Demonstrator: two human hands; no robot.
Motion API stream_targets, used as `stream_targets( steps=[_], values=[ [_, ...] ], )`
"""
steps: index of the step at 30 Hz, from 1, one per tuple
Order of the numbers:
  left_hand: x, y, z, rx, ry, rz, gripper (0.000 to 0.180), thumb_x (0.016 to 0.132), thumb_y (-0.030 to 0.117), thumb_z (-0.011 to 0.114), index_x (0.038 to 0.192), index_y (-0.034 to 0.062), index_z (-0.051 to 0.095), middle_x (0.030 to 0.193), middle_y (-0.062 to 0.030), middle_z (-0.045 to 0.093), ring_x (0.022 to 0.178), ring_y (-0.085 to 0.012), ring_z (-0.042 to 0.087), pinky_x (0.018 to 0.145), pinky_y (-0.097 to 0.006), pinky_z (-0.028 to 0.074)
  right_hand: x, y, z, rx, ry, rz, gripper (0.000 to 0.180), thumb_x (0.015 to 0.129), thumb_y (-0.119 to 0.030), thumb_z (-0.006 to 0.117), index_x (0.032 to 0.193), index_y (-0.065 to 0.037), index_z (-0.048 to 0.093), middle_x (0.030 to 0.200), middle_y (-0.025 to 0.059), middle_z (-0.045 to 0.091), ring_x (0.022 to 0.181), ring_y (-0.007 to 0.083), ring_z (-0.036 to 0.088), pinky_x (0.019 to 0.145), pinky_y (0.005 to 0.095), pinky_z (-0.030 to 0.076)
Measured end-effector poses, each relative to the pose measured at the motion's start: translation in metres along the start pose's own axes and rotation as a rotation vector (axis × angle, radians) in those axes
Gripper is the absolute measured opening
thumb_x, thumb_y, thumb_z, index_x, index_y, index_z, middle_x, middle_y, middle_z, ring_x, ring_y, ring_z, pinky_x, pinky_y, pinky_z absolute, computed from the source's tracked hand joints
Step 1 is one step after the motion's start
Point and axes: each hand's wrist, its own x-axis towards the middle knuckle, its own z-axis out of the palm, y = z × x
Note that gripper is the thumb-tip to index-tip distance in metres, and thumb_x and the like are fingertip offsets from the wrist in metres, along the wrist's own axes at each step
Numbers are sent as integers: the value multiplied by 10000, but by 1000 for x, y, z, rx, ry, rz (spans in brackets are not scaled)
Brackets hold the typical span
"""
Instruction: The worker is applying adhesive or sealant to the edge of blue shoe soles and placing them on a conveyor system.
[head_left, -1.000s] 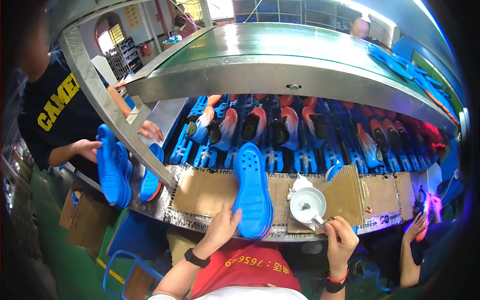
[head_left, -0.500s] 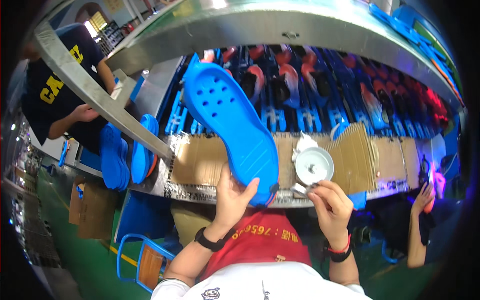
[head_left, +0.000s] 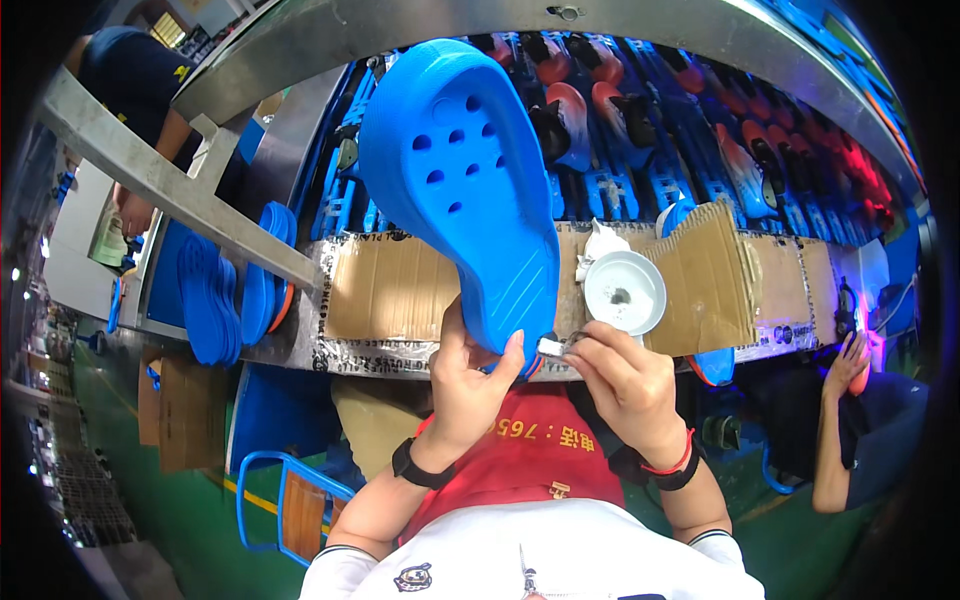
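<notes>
My left hand (head_left: 475,375) grips a large blue shoe sole (head_left: 505,240) by its narrow near end, thumb on the upper face. The sole stands tilted up over the bench, its broad, holed end pointing away. Between the fingertips of my right hand (head_left: 632,388) is a small white-tipped piece (head_left: 551,347), with something dark at its back; its kind is not clear. Its tip is at the sole's near end; whether they touch, I cannot tell. Just beyond my right hand sits a white bowl (head_left: 652,285) with a little grey matter inside. Crumpled white tissue (head_left: 598,243) lies behind it.
Flat cardboard (head_left: 385,290) covers the bench edge, and a corrugated piece (head_left: 705,285) lies right of the bowl. Beyond, a rack (head_left: 600,195) carries several red-and-blue shoe parts. Blue soles (head_left: 208,300) are stacked left, near a slanting metal bar (head_left: 190,200). Co-workers are at both sides.
My right hand has moved left from the bowl's near rim, bringing the small white-tipped piece to the sole's near end. The sole appears larger and more upright. The view has shifted.
</notes>
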Motion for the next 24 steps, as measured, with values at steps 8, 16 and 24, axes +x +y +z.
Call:
stream_targets(
  steps=[8, 16, 24],
  values=[
    [-4, 0, -2, 60, 4, 5, 562, 850, -14, 637, 1332, -39, 350, 1076, -140, 610, 909, -164, 647, 741, -291, 559, -1, -1, 1, 50, -5, 91, 158, 735, -65, 750, 860, -39, 657, 883, 123, 667, 645, 277, 659, 528, 332, 524],
    [5, -3, 3, 45, -14, 25, 568, 852, -3, 643, 1334, -51, 346, 1073, -138, 612, 912, -166, 646, 756, -298, 553, 7, 6, -2, -73, 11, 72, 170, 736, -76, 747, 876, -58, 653, 899, 102, 663, 621, 267, 650, 510, 333, 517],
    [22, 10, 22, -78, -160, -45, 690, 828, 17, 675, 1332, -18, 206, 1111, -182, 578, 969, -224, 626, 790, -309, 549, -10, 15, -51, -169, 295, 173, 162, 730, -10, 732, 872, -27, 655, 890, 138, 654, 667, 273, 652, 569, 317, 517]
  ],
)
